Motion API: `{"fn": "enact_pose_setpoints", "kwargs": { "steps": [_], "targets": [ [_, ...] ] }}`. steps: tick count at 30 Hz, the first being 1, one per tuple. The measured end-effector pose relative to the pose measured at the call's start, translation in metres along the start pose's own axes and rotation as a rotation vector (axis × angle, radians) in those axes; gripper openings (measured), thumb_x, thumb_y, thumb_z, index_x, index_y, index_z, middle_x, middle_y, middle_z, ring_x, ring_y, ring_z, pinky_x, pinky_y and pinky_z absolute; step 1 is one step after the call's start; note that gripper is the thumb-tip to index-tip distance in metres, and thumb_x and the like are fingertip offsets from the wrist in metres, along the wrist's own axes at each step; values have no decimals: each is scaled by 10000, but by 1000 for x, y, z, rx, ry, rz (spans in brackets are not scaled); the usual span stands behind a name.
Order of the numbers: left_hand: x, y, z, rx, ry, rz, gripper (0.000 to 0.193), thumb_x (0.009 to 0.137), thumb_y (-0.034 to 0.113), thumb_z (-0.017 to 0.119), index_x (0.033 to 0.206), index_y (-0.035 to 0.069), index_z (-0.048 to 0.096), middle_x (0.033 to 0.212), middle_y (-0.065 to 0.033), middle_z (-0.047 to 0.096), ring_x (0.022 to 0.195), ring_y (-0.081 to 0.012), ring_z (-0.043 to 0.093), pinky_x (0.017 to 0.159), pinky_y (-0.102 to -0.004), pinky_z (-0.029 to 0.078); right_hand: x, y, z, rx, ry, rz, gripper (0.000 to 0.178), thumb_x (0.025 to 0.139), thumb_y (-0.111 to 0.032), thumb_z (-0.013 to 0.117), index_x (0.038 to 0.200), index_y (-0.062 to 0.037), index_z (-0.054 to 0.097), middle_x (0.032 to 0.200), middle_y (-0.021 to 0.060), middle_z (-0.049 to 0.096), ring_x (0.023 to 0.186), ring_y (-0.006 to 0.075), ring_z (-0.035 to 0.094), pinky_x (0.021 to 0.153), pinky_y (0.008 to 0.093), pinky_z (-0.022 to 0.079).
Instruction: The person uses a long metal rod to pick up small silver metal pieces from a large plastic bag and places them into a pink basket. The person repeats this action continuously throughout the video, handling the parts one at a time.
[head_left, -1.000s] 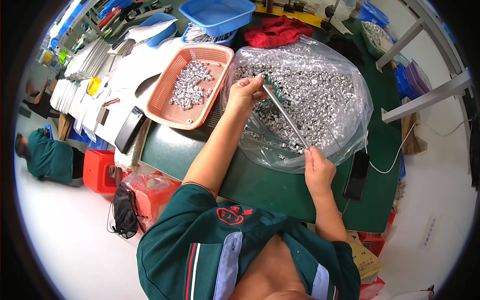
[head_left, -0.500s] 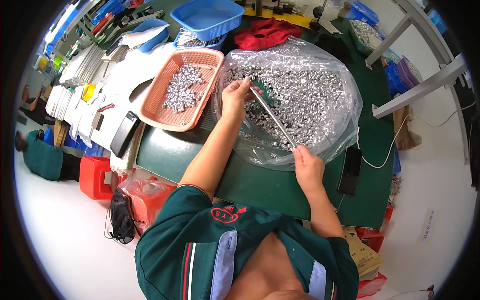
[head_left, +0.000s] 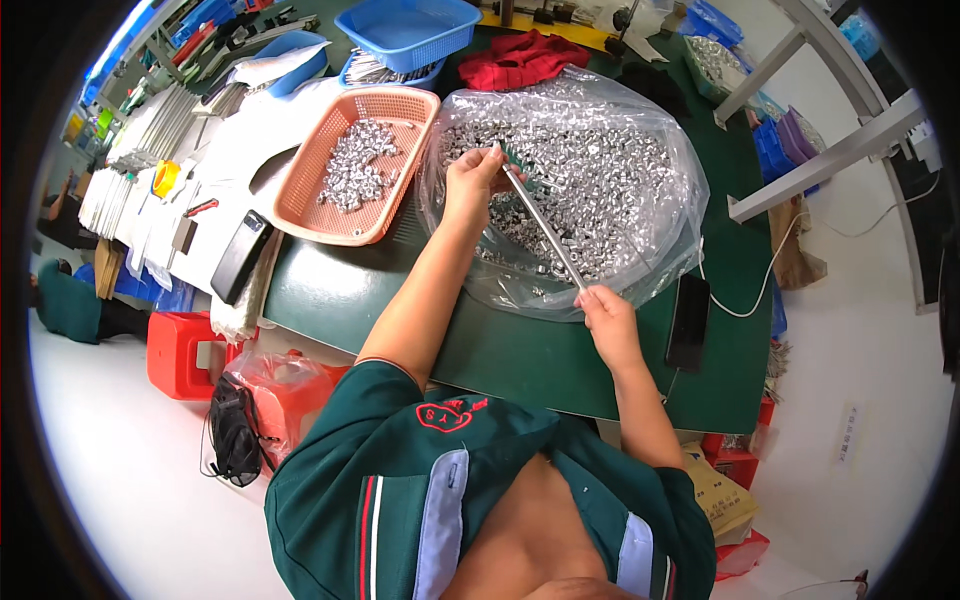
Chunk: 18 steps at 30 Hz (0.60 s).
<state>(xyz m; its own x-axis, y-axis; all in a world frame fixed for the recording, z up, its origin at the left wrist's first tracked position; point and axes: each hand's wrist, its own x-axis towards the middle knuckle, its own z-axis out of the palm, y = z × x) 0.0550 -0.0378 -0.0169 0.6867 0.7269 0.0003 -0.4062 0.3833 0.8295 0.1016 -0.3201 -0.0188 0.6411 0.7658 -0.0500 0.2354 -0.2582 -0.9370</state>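
A slim silver metal rod (head_left: 545,228) slants between my hands, above a clear plastic bag (head_left: 688,215) spread on the bench. My left hand (head_left: 474,182) pinches its far end. The fingers of my right hand (head_left: 608,318) are closed round its near end. Heaps of small shiny metal fittings (head_left: 610,185) fill the bag. To the left stands a salmon-pink plastic basket (head_left: 290,207) with a smaller pile of similar metal pieces (head_left: 357,165). Whether a small piece sits at the rod's far end, my left fingers hide.
A dark phone (head_left: 687,322) lies on the green bench (head_left: 520,365) right of the bag; another phone (head_left: 240,257) lies left. Behind are a red cloth (head_left: 525,60) and blue baskets (head_left: 408,38). A grey metal frame (head_left: 790,185) rises at right, beside a white cable (head_left: 765,285).
The whole view has shifted slightly, so the bench things appear a little higher and further left. Both hands keep hold of the rod in nearly the same position.
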Motion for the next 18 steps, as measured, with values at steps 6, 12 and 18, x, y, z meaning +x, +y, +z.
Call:
{"fn": "enact_pose_setpoints", "kwargs": {
  "steps": [6,12,18],
  "targets": [
    [-12,22,6,-174,-331,-13,236,949,228,558,957,-7,581,853,-130,660,852,-289,679,846,-417,546,-25,-31,-16,855,-371,478,254,999,-266,472,862,-61,532,511,-75,296,382,15,204,341,195,171],
    [-18,19,5,-329,-518,-101,299,973,305,505,991,14,573,953,-165,666,956,-329,657,911,-470,511,-32,-29,-17,1106,-514,558,254,1006,-272,452,869,-67,516,511,-67,273,386,29,224,350,202,193],
    [-34,29,31,-299,-232,-20,293,980,305,498,900,32,568,831,-137,672,818,-283,684,832,-436,545,-43,-44,4,672,-182,411,269,995,-291,484,836,-81,539,513,-79,308,396,25,237,368,196,190]
  ]
}}
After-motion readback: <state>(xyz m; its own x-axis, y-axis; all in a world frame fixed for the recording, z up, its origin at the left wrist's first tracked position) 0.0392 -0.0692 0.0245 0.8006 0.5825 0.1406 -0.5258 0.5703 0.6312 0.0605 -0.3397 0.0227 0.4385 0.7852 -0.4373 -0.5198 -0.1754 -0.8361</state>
